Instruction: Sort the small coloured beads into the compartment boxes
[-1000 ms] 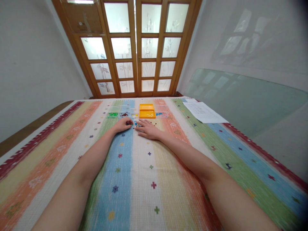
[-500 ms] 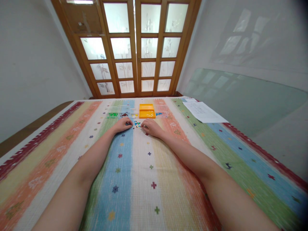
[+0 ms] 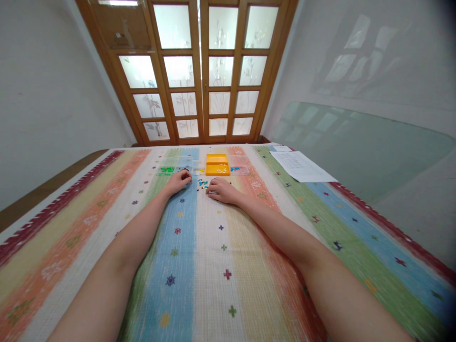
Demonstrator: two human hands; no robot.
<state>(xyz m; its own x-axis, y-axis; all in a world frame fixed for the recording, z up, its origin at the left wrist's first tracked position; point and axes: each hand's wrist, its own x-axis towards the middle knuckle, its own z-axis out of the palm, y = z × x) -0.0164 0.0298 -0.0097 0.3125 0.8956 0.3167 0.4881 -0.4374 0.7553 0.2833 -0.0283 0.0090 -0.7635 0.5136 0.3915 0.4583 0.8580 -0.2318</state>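
Observation:
Both my forearms stretch far out over a striped, colourful cloth [image 3: 213, 266]. My left hand [image 3: 179, 181] lies with its fingers curled in, just in front of a row of small clear boxes holding green pieces [image 3: 166, 169] and dark red pieces [image 3: 184, 168]. What its fingers hold is hidden. My right hand [image 3: 221, 190] rests on the cloth with its fingertips drawn together, right beside a loose scatter of tiny coloured pieces [image 3: 203, 183]. An orange tray [image 3: 217, 165] with a few pale pieces in it stands just beyond the scatter.
A clear box with blue pieces [image 3: 235, 168] sits right of the orange tray. A white printed sheet [image 3: 301, 166] lies at the far right of the cloth. A wooden glazed door [image 3: 199, 71] closes the far end; a glass pane [image 3: 356, 147] leans at the right.
My right hand went from flat with spread fingers to fingertips drawn together, shifting slightly away from me. My left hand moved a little farther out toward the clear boxes.

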